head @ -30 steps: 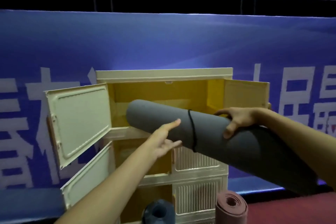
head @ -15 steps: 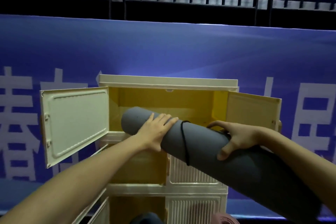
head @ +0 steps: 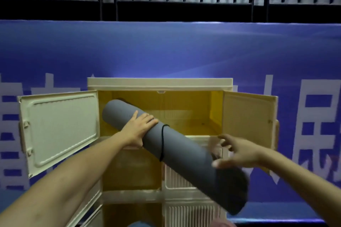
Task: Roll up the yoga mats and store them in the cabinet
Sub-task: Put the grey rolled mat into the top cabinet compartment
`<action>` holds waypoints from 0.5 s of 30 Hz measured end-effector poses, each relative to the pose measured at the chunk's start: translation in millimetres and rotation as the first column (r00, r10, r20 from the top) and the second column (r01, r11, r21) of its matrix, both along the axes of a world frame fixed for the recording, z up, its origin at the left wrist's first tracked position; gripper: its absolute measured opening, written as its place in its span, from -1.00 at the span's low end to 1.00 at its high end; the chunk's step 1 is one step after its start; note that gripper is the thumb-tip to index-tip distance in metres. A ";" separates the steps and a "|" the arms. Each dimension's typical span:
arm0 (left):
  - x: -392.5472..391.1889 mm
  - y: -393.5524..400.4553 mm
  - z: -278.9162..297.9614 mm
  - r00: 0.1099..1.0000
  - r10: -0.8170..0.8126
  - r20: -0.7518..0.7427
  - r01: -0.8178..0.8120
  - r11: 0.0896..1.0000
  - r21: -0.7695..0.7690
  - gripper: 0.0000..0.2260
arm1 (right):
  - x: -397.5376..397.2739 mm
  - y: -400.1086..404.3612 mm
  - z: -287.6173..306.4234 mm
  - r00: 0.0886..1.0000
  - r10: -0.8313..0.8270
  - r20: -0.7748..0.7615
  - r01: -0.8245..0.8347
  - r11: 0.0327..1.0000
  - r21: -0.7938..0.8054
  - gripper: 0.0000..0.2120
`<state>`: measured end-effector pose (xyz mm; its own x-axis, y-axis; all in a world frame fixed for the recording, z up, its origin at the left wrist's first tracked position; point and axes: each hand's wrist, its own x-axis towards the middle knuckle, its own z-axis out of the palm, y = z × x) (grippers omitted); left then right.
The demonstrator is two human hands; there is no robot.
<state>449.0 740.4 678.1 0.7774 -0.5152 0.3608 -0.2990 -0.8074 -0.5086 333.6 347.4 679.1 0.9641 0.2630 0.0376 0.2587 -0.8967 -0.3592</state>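
A rolled grey yoga mat [head: 184,153] with a black band [head: 162,142] round it slants from lower right to upper left. Its far end pokes into the top compartment of the cream cabinet [head: 158,82], whose inside is yellow. My left hand [head: 140,129] grips the mat near that far end, fingers curled over the top. By the roll's near part my right hand [head: 238,153] has its fingers spread and blurred; only the thumb lies against the mat. The near end hangs out in front of the lower compartments.
Both top doors stand wide open, left door [head: 59,131] and right door [head: 249,118]. A lower left door [head: 86,208] also hangs open. A blue banner wall [head: 166,51] backs the cabinet. Tops of two other rolled mats [head: 140,224] peek in at the bottom edge.
The mat's far end has gone up and deeper into the top compartment. My left hand went from flat against the mat to gripping it. My right hand let go and spread open.
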 end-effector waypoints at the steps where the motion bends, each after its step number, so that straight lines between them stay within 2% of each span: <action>1: -0.8 -3.1 4.9 1.000 0.004 -0.009 -0.004 1.000 -0.006 0.01 | 2.2 18.5 -16.1 1.000 0.018 -0.013 -0.019 0.997 -0.074 0.43; 2: -2.0 -5.0 9.3 1.000 0.006 -0.019 -0.006 1.000 -0.023 0.02 | 5.7 33.3 -34.9 1.000 0.018 -0.003 -0.018 0.989 -0.150 0.47; 4: -1.7 -3.0 12.6 0.999 0.024 -0.026 -0.025 0.999 -0.046 0.03 | 16.4 53.2 -65.4 0.991 -0.031 0.128 0.062 0.967 -0.246 0.50; 6: 0.9 2.5 12.1 0.999 0.038 -0.012 -0.039 0.998 -0.050 0.05 | 29.6 60.9 -76.3 0.951 -0.073 0.300 0.156 0.952 -0.263 0.42; 8: 9.5 8.2 10.3 0.999 0.047 -0.001 -0.047 0.998 -0.049 0.07 | 38.4 61.6 -71.4 0.916 -0.063 0.397 0.178 0.949 -0.260 0.30; 11: 21.1 10.3 19.0 0.998 0.053 -0.021 -0.054 0.998 -0.029 0.09 | 39.0 61.4 -55.5 0.916 -0.020 0.401 0.158 0.937 -0.312 0.20; 15: 38.2 4.4 49.0 0.992 0.054 -0.115 -0.049 0.998 0.043 0.12 | 40.9 61.0 -41.7 0.947 -0.081 0.310 0.165 0.952 -0.256 0.19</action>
<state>487.3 744.9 727.1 0.8386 -0.4857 0.2468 -0.3162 -0.8029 -0.5054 374.5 408.4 637.4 0.9463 0.1838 0.2659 0.1957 -0.9805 -0.0188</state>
